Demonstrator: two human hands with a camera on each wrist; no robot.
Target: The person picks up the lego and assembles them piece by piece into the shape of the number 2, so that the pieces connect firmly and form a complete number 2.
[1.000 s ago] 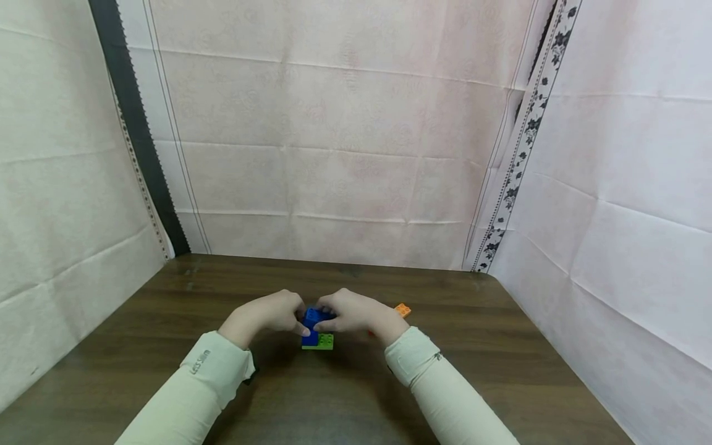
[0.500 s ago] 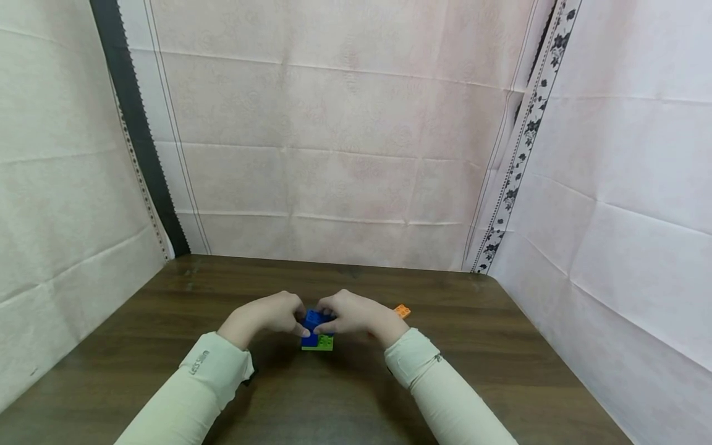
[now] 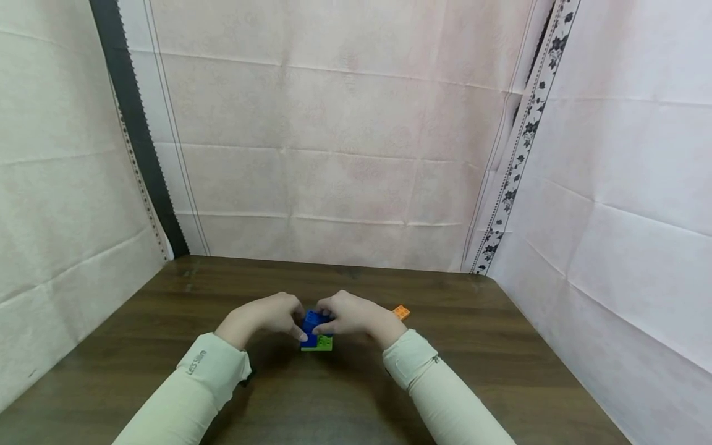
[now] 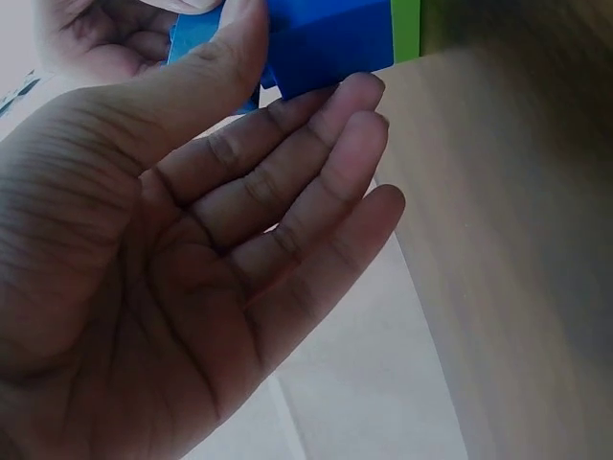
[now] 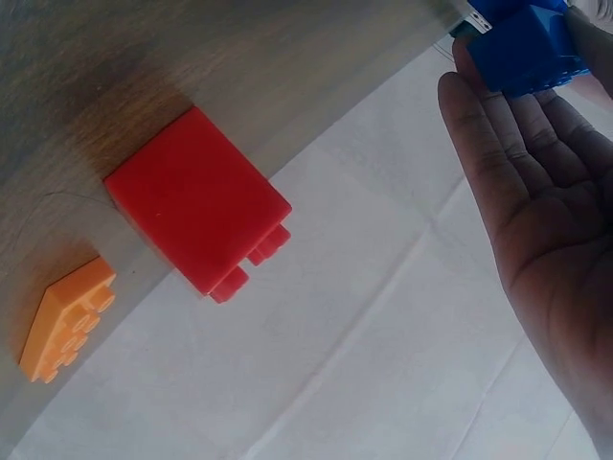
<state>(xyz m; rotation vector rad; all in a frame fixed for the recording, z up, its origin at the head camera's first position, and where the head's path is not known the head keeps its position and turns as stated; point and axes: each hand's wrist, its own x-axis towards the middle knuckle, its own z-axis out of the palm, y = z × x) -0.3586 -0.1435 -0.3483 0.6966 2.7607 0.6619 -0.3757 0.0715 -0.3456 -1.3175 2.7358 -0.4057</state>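
In the head view, a small stack stands at the middle of the table: a green studded base (image 3: 325, 344) with a lower blue brick (image 3: 308, 340) on its left part. An upper blue brick (image 3: 315, 317) sits over these and juts to the right. My left hand (image 3: 272, 314) pinches the blue bricks from the left, its thumb along the near side. From the other side my right hand (image 3: 354, 313) holds the upper blue brick between thumb and fingers. The right wrist view shows that blue brick (image 5: 527, 53) at the fingertips. Both hands partly hide the stack.
On the wooden table (image 3: 267, 395), an orange brick (image 3: 401, 313) lies beyond my right wrist. A larger red brick (image 5: 199, 201) lies near it, hidden by my right arm in the head view. Pale cloth (image 3: 345, 154) hangs behind and at both sides.
Both hands stay at the stack with nearly the same grip. The whole head view shifts very slightly; the bricks keep their places.
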